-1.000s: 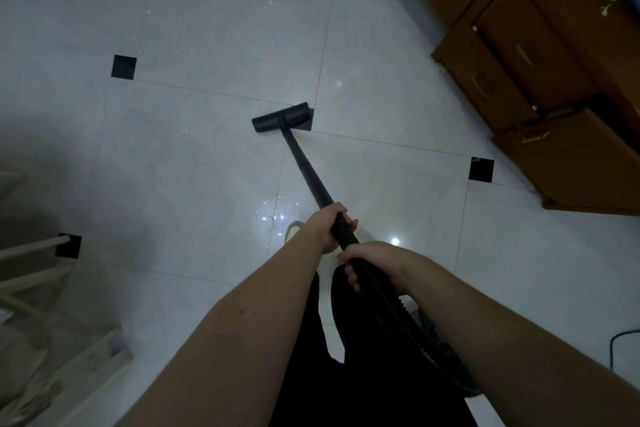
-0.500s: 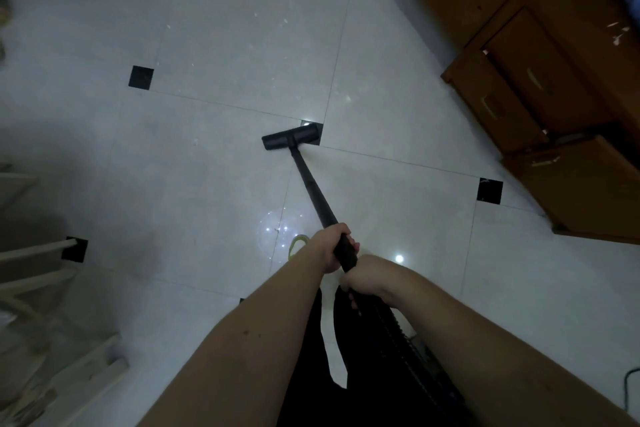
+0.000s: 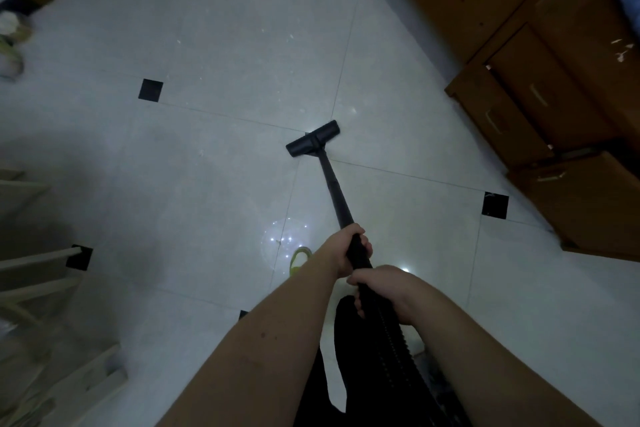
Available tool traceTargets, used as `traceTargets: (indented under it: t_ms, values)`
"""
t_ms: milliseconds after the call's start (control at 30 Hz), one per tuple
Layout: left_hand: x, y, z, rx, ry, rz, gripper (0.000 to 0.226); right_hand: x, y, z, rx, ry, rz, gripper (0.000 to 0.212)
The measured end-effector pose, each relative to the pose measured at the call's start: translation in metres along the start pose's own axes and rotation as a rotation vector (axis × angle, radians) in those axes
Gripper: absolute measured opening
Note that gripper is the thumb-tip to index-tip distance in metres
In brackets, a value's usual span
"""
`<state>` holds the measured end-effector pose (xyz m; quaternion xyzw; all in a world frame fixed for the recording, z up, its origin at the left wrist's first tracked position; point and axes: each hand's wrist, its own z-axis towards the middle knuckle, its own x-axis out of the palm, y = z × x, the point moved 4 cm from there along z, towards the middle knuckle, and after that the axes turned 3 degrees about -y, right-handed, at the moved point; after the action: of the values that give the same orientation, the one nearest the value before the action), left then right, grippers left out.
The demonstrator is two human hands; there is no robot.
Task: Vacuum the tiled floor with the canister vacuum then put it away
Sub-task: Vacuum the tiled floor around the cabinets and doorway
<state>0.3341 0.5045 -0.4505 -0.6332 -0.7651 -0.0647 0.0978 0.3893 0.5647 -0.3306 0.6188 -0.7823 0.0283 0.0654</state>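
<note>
A black vacuum wand [image 3: 334, 191] slants up from my hands to a flat black floor head [image 3: 312, 138], which rests on the white tiled floor [image 3: 214, 163] at a tile joint. My left hand [image 3: 346, 248] grips the wand higher up. My right hand [image 3: 384, 291] grips it just below, where the ribbed black hose [image 3: 398, 347] begins. The hose runs down past my dark trousers. The canister itself is out of sight.
Wooden drawer units [image 3: 540, 107] line the right side, the lowest drawer [image 3: 588, 198] pulled out over the floor. Pale wooden slats [image 3: 38, 274] stand at the left edge. A light-coloured shoe [image 3: 12, 42] lies far left. A green slipper [image 3: 299, 258] shows by my left wrist.
The view has swung so the floor head sits further right in frame, still at the tile joint. Both hands keep their grip on the wand.
</note>
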Motion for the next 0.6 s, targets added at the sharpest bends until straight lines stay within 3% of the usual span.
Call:
traceTargets:
  t_ms: [300,600]
  values:
    - [0.024,0.002,-0.019,-0.014,-0.081,0.076,0.013,-0.023,-0.004,-0.024,-0.159,-0.116,-0.22,0.022]
    - [0.022,-0.014,-0.021,-0.025,-0.216,0.37,0.014,-0.034,0.012,-0.033,-0.09,0.001,-0.124,0.017]
